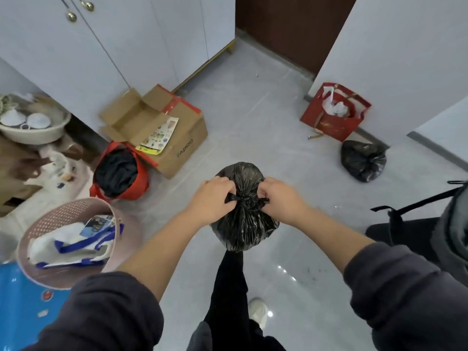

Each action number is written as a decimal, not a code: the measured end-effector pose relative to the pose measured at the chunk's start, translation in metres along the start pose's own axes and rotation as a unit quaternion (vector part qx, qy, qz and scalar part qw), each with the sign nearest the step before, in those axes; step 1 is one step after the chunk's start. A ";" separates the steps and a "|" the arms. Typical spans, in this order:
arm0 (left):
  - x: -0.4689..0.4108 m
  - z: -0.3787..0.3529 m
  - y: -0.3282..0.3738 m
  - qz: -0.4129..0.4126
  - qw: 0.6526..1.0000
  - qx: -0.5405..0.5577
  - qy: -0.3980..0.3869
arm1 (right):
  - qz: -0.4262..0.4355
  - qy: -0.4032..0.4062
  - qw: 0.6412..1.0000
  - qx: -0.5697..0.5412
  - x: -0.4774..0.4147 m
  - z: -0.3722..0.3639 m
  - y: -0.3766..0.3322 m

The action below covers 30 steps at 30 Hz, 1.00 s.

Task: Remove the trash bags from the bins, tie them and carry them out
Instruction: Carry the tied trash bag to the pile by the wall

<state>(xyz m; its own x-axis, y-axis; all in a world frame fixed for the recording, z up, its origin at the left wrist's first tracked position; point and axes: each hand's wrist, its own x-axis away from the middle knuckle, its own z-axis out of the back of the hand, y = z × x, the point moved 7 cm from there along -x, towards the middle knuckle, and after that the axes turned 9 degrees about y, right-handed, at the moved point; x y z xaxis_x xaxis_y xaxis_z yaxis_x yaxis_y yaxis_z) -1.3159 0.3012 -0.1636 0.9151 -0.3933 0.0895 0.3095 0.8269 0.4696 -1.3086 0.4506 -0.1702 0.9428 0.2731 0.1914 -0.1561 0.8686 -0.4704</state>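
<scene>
While hands (249, 198) pinch knot, black trash bag (243, 231) hangs between them.

1. The fingertips of the left hand (215, 198) and right hand (281, 196) curl out of sight into the folds beside the knot (247, 200) of the black trash bag (243, 226); what the bag holds is hidden.
2. The basin (35, 138) at the floor's left edge is blurred and cut off.
3. A blue thing (22, 312) in the floor's near left corner is cut off and cannot be identified.
4. A black strapped thing (405, 231) at the floor's right edge is cut off.
5. A speck (257, 75) on the far floor is too small to tell.
</scene>
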 end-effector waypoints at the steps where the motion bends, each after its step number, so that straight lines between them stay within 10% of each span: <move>1: -0.023 -0.003 -0.001 -0.004 1.000 0.006 -0.007 | -0.010 0.000 1.000 -0.006 -0.016 0.004 0.014; 30: -0.576 -0.219 0.132 -0.125 0.970 -0.054 -0.203 | -0.193 0.006 0.975 -0.113 -0.280 0.120 0.495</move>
<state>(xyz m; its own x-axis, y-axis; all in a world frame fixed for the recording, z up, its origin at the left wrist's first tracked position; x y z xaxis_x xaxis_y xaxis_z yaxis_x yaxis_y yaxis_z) -1.7454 0.7246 -0.3450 0.6372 -0.6947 0.3338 0.5543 0.7140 0.4278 -1.6849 0.8537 -0.3535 0.9219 -0.0617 0.3825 0.2784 0.7922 -0.5431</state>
